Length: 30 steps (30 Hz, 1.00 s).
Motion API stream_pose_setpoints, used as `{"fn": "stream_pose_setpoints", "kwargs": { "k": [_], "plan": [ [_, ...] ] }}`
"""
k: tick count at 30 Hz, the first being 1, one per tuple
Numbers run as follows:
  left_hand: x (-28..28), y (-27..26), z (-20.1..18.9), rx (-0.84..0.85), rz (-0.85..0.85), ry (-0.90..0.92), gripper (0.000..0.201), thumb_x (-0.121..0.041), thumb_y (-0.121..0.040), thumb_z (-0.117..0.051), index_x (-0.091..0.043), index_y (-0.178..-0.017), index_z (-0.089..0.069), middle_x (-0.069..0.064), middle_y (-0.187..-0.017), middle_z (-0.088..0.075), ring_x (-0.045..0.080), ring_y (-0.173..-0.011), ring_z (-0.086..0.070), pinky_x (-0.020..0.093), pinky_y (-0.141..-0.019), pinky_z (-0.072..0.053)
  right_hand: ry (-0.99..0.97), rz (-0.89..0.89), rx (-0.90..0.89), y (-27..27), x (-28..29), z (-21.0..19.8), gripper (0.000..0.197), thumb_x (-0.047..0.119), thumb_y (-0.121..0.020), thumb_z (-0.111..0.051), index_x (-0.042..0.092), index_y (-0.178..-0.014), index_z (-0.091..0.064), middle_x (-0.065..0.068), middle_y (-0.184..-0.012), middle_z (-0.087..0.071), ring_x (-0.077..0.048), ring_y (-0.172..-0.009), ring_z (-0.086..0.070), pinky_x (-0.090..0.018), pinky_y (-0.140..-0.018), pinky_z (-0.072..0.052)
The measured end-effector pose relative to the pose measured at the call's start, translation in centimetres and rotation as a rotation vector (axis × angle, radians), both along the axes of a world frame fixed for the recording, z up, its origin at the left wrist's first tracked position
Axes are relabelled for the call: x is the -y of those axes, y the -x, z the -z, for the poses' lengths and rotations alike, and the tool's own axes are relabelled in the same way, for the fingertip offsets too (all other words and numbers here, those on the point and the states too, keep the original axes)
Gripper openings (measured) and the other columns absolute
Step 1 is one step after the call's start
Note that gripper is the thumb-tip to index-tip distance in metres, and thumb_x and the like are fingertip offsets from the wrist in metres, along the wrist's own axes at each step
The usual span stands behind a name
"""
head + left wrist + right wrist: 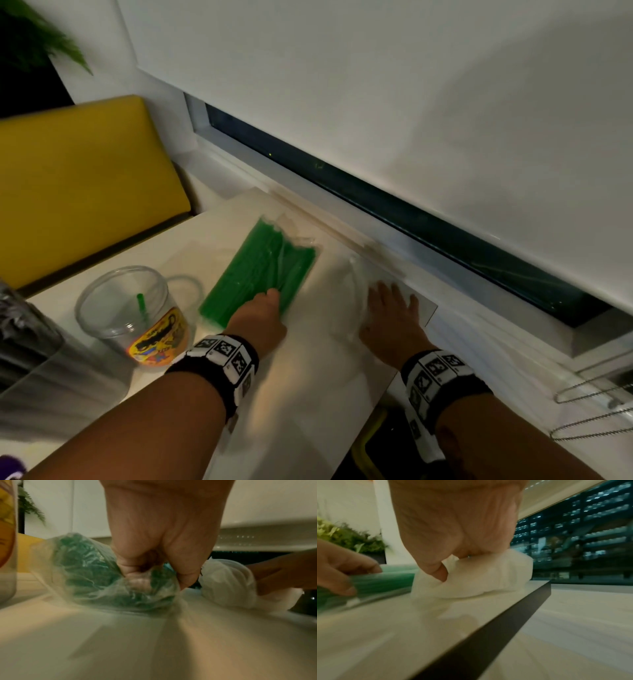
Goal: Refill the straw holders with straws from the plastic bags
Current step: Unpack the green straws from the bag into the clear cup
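The bag of green straws (263, 270) lies flat on the white table (308, 377), its near end under the left hand (257, 320). In the left wrist view, the fingers (137, 573) curl into the plastic, gripping that end. The bag of white straws (352, 301) lies just right of the green bag, by the table's edge. The right hand (390, 318) holds it, thumb (436, 570) hooked round the bundle. A clear cup (132, 311) with one green straw (141, 305) stands left of the green bag.

Left hand (257, 317) fingertips hiding under green straw bag (260, 270); white bag (471, 577) beneath right hand (394, 318) blurring, contents untellable.
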<state>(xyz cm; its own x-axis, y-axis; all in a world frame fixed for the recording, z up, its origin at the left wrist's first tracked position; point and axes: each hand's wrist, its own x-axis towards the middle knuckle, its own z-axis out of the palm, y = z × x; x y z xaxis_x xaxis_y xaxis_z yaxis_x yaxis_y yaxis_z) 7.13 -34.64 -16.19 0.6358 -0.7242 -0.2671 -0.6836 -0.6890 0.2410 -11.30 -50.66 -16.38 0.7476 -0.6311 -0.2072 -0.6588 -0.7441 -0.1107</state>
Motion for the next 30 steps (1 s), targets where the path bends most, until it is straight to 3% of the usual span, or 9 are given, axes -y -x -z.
{"fn": "stream_pose_setpoints", "kwargs": {
  "k": [4, 10, 17, 19, 23, 26, 30],
  "plan": [
    [-0.6, 0.9, -0.8, -0.175, -0.081, 0.167, 0.033, -0.031, -0.086, -0.064, -0.013, -0.108, -0.047, 0.004, -0.096, -0.055, 0.026, -0.086, -0.058, 0.028, -0.070, -0.041, 0.038, 0.058, 0.251, -0.3, -0.5, -1.5, 0.085, 0.038, -0.083, -0.055, 0.019, -0.152, -0.010, -0.006, -0.163, -0.005, -0.030, -0.150, 0.005, -0.055, -0.118, 0.007],
    [-2.2, 2.9, -1.4, -0.288, -0.176, 0.272, 0.025, -0.034, -0.085, -0.064, -0.020, -0.099, -0.049, -0.004, -0.083, -0.053, 0.014, -0.072, -0.053, 0.027, -0.057, -0.038, 0.014, 0.098, 0.415, 0.2, -2.3, -1.1, 0.090, 0.032, -0.081, -0.059, 0.019, -0.153, -0.007, -0.006, -0.161, -0.011, -0.027, -0.150, -0.001, -0.052, -0.120, 0.004],
    [-4.9, 4.2, -2.2, -0.400, -0.221, 0.319, 0.025, -0.033, -0.088, -0.062, -0.019, -0.103, -0.048, -0.002, -0.088, -0.055, 0.014, -0.076, -0.055, 0.028, -0.057, -0.042, 0.073, 0.189, 0.591, 1.4, -4.3, -1.1, 0.075, 0.024, -0.075, -0.068, 0.015, -0.140, -0.031, -0.013, -0.156, -0.020, -0.035, -0.147, -0.013, -0.058, -0.119, -0.013],
    [-6.5, 4.7, -2.4, -0.414, -0.219, 0.323, 0.025, -0.033, -0.087, -0.062, -0.018, -0.103, -0.049, 0.000, -0.090, -0.057, 0.019, -0.080, -0.058, 0.030, -0.065, -0.047, 0.118, 0.198, 0.627, 1.7, -5.5, -1.6, 0.074, 0.021, -0.073, -0.071, 0.014, -0.136, -0.033, -0.015, -0.154, -0.022, -0.038, -0.143, -0.018, -0.060, -0.117, -0.018],
    [-10.9, 6.2, -2.8, -0.452, -0.177, 0.304, 0.028, -0.032, -0.084, -0.061, -0.015, -0.105, -0.051, 0.002, -0.093, -0.058, 0.024, -0.086, -0.059, 0.033, -0.073, -0.049, 0.169, 0.247, 0.719, 1.9, -9.4, -1.6, 0.067, 0.012, -0.067, -0.070, 0.009, -0.128, -0.042, -0.018, -0.148, -0.030, -0.036, -0.135, -0.030, -0.051, -0.115, -0.025],
    [-14.4, 7.2, -3.0, -0.484, -0.130, 0.282, 0.032, -0.031, -0.085, -0.060, -0.015, -0.111, -0.049, 0.004, -0.098, -0.058, 0.025, -0.090, -0.059, 0.033, -0.075, -0.048, 0.177, 0.350, 0.795, 2.4, -13.7, -0.8, 0.059, 0.004, -0.065, -0.063, 0.005, -0.122, -0.047, -0.021, -0.142, -0.037, -0.036, -0.131, -0.035, -0.052, -0.113, -0.029],
    [-18.3, 8.0, -3.5, -0.561, -0.104, 0.322, 0.025, -0.027, -0.087, -0.058, -0.015, -0.107, -0.048, 0.007, -0.099, -0.060, 0.025, -0.088, -0.061, 0.034, -0.073, -0.050, 0.198, 0.396, 0.881, 3.8, -20.7, 2.0, 0.051, 0.009, -0.057, -0.058, 0.006, -0.108, -0.052, -0.011, -0.108, -0.052, -0.027, -0.098, -0.048, -0.038, -0.089, -0.042]
  ]
}}
